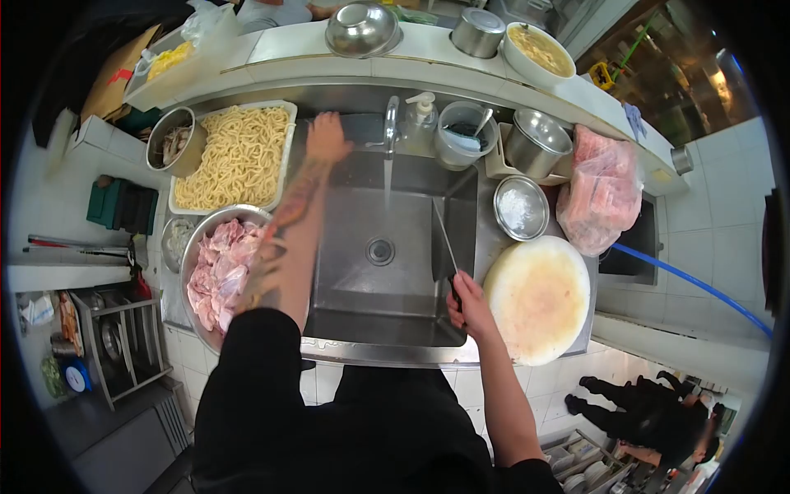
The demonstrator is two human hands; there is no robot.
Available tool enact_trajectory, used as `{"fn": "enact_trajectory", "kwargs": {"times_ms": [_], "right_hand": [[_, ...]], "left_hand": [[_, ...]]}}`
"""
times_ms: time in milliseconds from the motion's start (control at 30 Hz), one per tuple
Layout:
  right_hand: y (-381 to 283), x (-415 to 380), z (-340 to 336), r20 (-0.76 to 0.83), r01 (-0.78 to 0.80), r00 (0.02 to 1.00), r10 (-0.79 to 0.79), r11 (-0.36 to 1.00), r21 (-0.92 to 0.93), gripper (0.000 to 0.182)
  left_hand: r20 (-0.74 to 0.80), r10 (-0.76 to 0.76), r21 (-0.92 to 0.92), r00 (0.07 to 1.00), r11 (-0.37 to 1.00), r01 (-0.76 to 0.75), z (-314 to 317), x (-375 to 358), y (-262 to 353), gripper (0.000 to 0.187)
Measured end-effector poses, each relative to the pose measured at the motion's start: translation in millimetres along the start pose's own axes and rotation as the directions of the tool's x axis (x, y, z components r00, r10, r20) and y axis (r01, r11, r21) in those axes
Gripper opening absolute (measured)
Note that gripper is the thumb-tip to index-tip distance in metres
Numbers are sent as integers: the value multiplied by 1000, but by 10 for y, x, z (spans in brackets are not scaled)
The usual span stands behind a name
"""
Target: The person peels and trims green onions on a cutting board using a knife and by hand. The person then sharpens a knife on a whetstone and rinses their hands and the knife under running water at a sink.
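Note:
My right hand (471, 309) is wrapped around the black handle of a knife (444, 249). Its broad blade points away from me over the right side of the steel sink (346, 317). At the back left corner of the sink, my left hand (327, 140) lies palm down with its fingers stretched forward, beside a dark grey flat slab (362, 128). Water runs from the faucet (391, 123) toward the drain (380, 251). My left forearm passes over the edge of a bowl of raw meat (218, 276) and beside a tray of thick noodles (239, 156).
A round white cutting board (539, 300) lies right of the sink, below a small bowl of white powder (521, 207). Bagged meat (601, 189), a steel pot (539, 144) and a soap bottle (421, 114) stand behind. Another person (658, 416) is at lower right.

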State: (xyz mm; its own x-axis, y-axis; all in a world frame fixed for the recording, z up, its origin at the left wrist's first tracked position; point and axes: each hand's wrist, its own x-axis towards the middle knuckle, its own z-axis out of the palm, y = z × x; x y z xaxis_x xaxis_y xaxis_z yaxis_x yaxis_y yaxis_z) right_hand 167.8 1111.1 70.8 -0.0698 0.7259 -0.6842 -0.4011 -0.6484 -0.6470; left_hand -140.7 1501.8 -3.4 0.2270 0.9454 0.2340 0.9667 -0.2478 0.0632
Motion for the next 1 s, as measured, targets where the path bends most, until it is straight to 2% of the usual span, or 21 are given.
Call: {"fn": "enact_trajectory", "kwargs": {"times_ms": [67, 100, 167, 233, 300, 333, 367, 433, 500, 567, 600, 667, 700, 800, 833, 900, 1000], "right_hand": [[216, -116, -112, -73, -42, 997, 40, 998, -37, 37], [329, -160, -156, -81, -36, 996, 33, 999, -33, 37], [513, -224, -218, -104, -65, 993, 52, 990, -126, 36], [521, -373, -175, -104, -94, 991, 83, 990, -108, 38], [564, -432, -167, -117, -94, 990, 83, 991, -94, 37], [576, -435, -167, -111, -90, 991, 80, 992, -92, 37], [597, -458, -176, -106, -82, 992, 75, 994, -66, 40], [630, -495, -193, -91, -81, 993, 76, 995, -51, 42], [652, -507, -197, -73, -38, 997, 37, 999, -14, 40], [641, -529, -180, -61, -36, 997, 36, 999, 3, 40], [628, -537, -191, -63, -30, 998, 32, 999, 26, 39], [634, -559, -253, -69, -29, 997, 30, 999, 12, 39], [652, -571, -283, -72, -31, 997, 31, 1000, -5, 39], [698, -624, -427, -97, -43, 994, 42, 999, -6, 39], [715, -641, -482, -99, -40, 994, 39, 999, -6, 39], [759, -684, -552, -140, -32, 990, 30, 999, -12, 38], [774, -758, -586, -122, -17, 992, 22, 999, 40, 38]], "left_hand": [[199, 96, 141, 975, 982, -125, 27, 157, -276, 103], [195, 107, 136, 975, 982, -134, -36, 200, -245, 103], [310, 80, 144, 947, 981, -130, -235, 185, -143, 104], [361, 71, 121, 930, 985, -123, -254, 9, -16, 101], [335, -112, -65, 936, 988, 141, -139, -201, 52, 92], [134, -170, -119, 976, 975, 186, -66, -353, 122, 85], [132, -170, -114, 977, 976, 186, -6, -465, 170, 85], [310, -479, -290, 821, 775, 561, -93, -750, 412, 87], [458, -562, -458, 688, 515, 725, -298, -1082, 683, 84], [400, -579, -608, 710, 412, 679, 22, -1435, 849, 78], [398, -579, -609, 711, 413, 677, 58, -1562, 959, 78], [376, -523, -789, 765, 252, 560, 66, -1792, 1179, 72], [378, -524, -787, 763, 252, 563, 33, -1849, 1259, 72], [273, -447, -825, 852, 346, 446, -98, -1879, 1444, 73], [272, -445, -827, 853, 345, 444, -120, -1875, 1501, 73], [213, -476, -790, 853, 429, 437, -146, -1889, 1580, 73], [162, -475, -794, 865, 458, 400, -66, -1983, 1630, 78]]}}
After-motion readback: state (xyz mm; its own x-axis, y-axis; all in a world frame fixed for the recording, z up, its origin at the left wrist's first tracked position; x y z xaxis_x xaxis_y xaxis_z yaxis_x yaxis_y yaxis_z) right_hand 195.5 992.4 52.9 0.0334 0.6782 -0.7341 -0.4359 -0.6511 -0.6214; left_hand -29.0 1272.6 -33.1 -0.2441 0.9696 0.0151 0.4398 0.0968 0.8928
